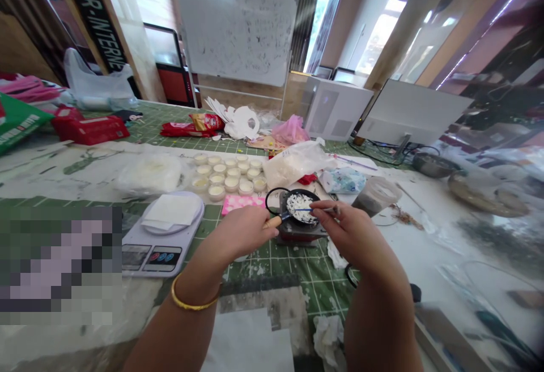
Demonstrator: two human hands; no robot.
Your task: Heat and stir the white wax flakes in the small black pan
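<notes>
A small black frying pan sits on a small dark hot plate in front of me. White flakes, likely wax, fill the pan. My left hand is closed around the pan's wooden handle. In my right hand a thin stick with a blue end is pinched, its tip among the flakes. Beyond the pan stand several small round cups of pale wax. A pink patterned square lies just left of the pan.
To the left is a kitchen scale with white paper on it. A bag of white material lies behind the pan, and a clear plastic cup stands to its right. Crumpled tissue and white sheets lie nearest me.
</notes>
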